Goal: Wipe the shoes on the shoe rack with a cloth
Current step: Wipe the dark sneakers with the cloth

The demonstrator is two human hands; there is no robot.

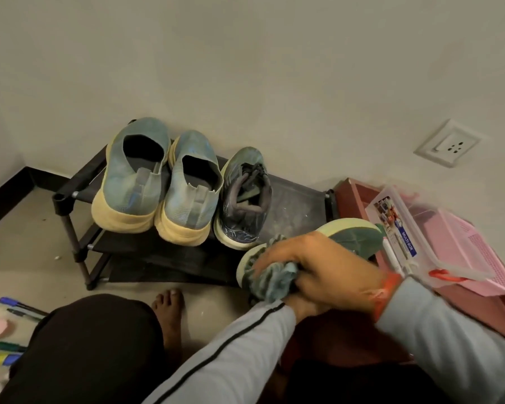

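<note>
Head view: my right hand (pixel 318 266) clamps the bunched cloth (pixel 274 279) against the green shoe (pixel 353 237), held off the shoe rack (pixel 298 199). My left hand (pixel 303 309) is mostly hidden under it, grip unclear. Best to rub firmly along the sole edge, steadying the shoe.

Beige wall (pixel 245 68) — tiled floor (pixel 27 243)
</note>
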